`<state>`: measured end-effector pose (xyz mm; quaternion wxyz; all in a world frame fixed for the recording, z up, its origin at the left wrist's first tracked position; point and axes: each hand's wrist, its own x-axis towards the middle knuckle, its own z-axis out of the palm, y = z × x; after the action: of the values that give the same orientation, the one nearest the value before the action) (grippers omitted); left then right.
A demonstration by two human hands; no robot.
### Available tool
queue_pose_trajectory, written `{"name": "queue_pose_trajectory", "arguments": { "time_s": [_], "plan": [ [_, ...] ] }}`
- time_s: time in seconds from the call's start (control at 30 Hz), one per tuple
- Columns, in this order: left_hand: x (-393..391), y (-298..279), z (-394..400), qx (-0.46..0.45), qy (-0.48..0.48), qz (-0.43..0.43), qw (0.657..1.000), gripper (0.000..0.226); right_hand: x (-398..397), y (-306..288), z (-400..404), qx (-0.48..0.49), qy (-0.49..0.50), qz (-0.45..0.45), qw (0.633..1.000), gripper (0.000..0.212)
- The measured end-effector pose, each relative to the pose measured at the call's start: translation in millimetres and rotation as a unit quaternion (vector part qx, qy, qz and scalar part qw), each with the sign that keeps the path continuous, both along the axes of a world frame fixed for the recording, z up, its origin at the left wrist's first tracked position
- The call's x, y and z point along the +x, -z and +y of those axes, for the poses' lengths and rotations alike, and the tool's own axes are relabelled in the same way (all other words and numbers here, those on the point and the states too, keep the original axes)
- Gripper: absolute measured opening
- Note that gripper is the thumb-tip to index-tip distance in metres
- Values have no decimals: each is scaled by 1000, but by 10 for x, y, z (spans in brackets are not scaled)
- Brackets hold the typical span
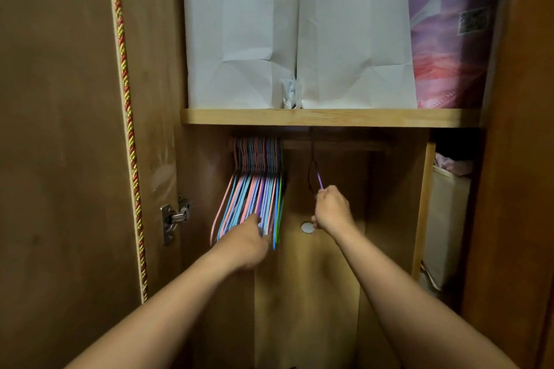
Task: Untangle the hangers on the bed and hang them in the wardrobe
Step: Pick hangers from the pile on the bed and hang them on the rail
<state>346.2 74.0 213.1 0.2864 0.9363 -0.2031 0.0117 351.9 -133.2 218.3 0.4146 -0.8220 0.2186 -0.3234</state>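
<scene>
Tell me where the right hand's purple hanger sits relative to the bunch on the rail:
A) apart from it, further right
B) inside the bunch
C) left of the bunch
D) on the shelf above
A: the right hand grips the purple hanger with a clear gap of bare rail between it and the bunch, which the left hand touches.

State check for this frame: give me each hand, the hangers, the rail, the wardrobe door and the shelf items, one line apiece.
left hand: reaching into the bunch, fingers hidden among the hangers
right hand: gripping the purple hanger
bunch of hangers: hung on the rail, packed at its left end
purple hanger: held, hook up at the rail
rail: bare right of the bunch
wardrobe door: open
white paper bags: upright on the shelf
</scene>
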Motion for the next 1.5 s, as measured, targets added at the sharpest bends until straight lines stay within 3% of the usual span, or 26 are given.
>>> {"name": "queue_pose_trajectory", "arguments": {
  "time_s": [0.13,0.4,0.53,0.6,0.7,0.83,0.93,1.0,1.13,1.2,1.23,1.3,1.37,1.4,1.5],
  "plan": [
    [39,35,337,-14,-20,5,1000,50,214,95,242,-90,-4,108,990,18],
    [46,128,718,-51,-36,25,998,41,348,190,683,-123,-32,103,986,34],
    [-12,154,752,-60,-52,36,996,42,172,219,655,-189,-47,147,970,38],
    [-49,181,755,-69,-63,40,995,39,15,232,698,-192,-28,112,975,37],
    [-156,201,757,-90,-97,30,991,34,-202,228,841,-226,-6,-18,974,31],
    [-495,391,856,-112,-160,12,981,22,-476,382,1259,-184,-165,-67,967,14],
    [-958,700,998,-156,-206,32,965,18,-728,725,1624,-143,-287,-33,947,10],
    [-1491,1123,1217,-162,-273,60,946,17,-1047,1137,1937,-127,-391,16,912,9],
    [-3007,2070,1609,-213,-438,141,862,16,-1981,1926,2490,-138,-557,160,803,22],
    [-4016,2411,1747,-256,-525,174,793,16,-2593,2212,2827,-153,-631,199,734,33],
    [-4267,2546,1758,-285,-541,191,768,16,-2727,2277,2870,-164,-643,207,718,37],
    [-5471,2662,1799,-331,-635,180,675,16,-3596,2414,3284,-205,-717,217,630,40],
    [-6126,2727,1800,-352,-687,154,617,16,-4089,2449,3490,-233,-744,229,583,41],
    [-6826,2759,1729,-364,-735,132,556,18,-4702,2505,3697,-262,-790,210,514,40],
    [-8121,2832,1463,-403,-799,85,439,16,-5940,2562,3983,-339,-846,195,363,36]
  ]
}}
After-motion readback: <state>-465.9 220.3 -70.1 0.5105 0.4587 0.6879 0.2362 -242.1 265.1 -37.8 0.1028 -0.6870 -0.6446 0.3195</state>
